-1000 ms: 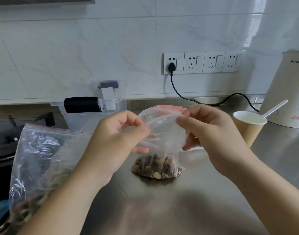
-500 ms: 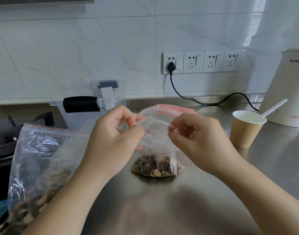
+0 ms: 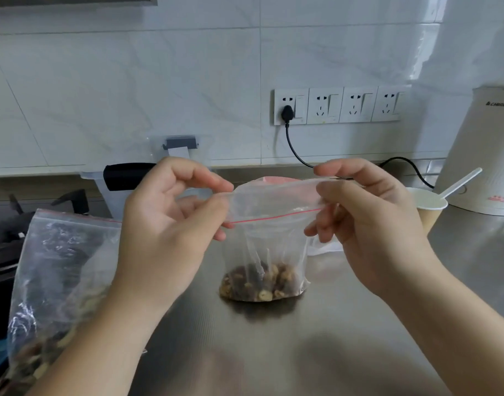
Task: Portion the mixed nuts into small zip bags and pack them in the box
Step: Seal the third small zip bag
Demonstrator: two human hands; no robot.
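Both hands pinch the top of the small zip bag point(image 3: 269, 238), one at each end of the mouth. The left hand point(image 3: 170, 224) grips the left corner between thumb and forefinger; the right hand point(image 3: 368, 221) grips the right corner the same way. The top is pulled taut between them, probably so the red zip line point(image 3: 276, 218) runs straight and the seal can be pressed shut. Whether the strip is sealed yet, cannot tell.

The bag stands upright on the steel bench point(image 3: 345, 338), centre of view, bottom resting on the surface, so the load stays low and away from the mouth. A portion of mixed nuts point(image 3: 259, 282) fills only the bottom; the rest of the bag is slack clear film.

Near left, a large zip bag point(image 3: 64, 267) stands open-looking, with more nuts low inside, likely the bulk supply. Far left behind the left hand, a clear plastic box point(image 3: 102, 185) with a raised lid; contents unclear beyond something dark at its rim. Probably the packing box. Right of the hands, a paper cup point(image 3: 429, 208) with a white spoon point(image 3: 461, 182) leaning in it, likely the scoop. A white appliance point(image 3: 485, 155) stands far right, a black cord point(image 3: 295, 150) plugged into the wall sockets point(image 3: 338, 105).

Judged stage: portion filled, sealing in hand, boxing not yet done.
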